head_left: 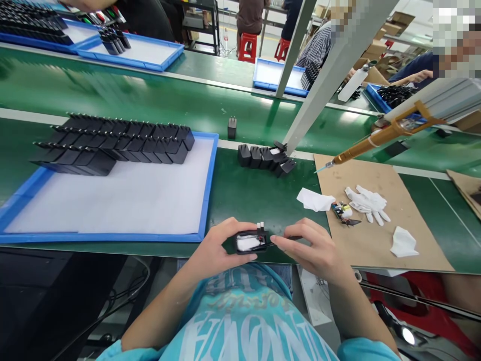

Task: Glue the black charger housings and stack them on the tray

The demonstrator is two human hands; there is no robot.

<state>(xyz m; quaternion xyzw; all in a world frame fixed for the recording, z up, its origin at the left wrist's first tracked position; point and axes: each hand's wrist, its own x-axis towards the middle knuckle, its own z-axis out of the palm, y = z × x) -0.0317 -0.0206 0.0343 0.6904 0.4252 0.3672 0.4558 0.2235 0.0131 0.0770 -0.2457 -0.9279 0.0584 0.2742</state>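
My left hand (pixel 221 245) is closed around an open black charger case (pixel 248 244) at the bench's near edge. White material fills part of the case, and small white pieces stick up at its far side. My right hand (pixel 310 245) pinches a thin dark tool (pixel 296 237), its exact kind unclear, with its tip at the case's right end. Beyond my hands, several black charger cases (pixel 255 157) stand in a short row. To the right lie a small circuit board (pixel 341 211) with parts on it and a crumpled white cloth or paper (pixel 314 199).
On the left, a blue-rimmed tray (pixel 211 188) holds rows of black chargers (pixel 146 143). A single charger (pixel 232 128) stands on the green belt (pixel 169 98). An orange-brown dispenser-like tool (pixel 370 143) hangs over the cardboard (pixel 361 245), where white gloves (pixel 368 202) lie. Other people work beyond.
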